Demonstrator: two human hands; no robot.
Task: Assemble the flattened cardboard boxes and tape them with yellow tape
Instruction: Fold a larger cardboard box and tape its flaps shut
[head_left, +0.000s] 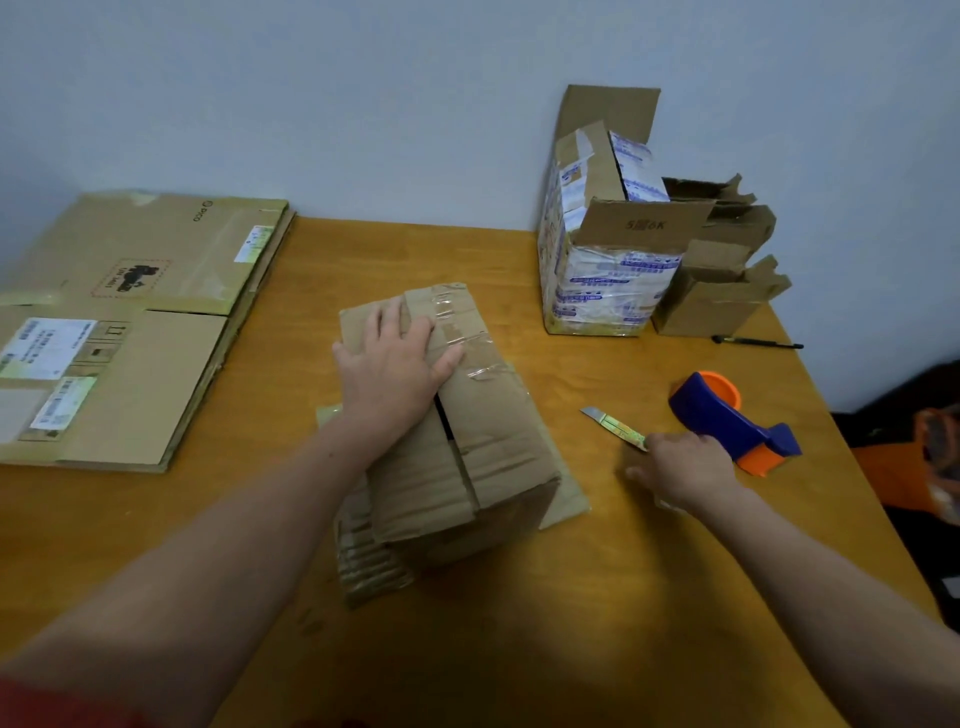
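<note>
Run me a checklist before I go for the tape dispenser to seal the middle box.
1. Flaps held down: ok. The left hand lies flat on top of the middle box.
2. Flaps meeting: not ok. A dark gap shows at the seam.
3. Right hand free: not ok. The right hand covers the handle end of the knife, whose blade is exposed.
4. Dispenser nearby: ok. The tape dispenser lies on the table just beyond that hand.
5. Yellow tape loaded: cannot tell.
6. Seam taped in yellow: not ok. Only old clear tape shows.
</note>
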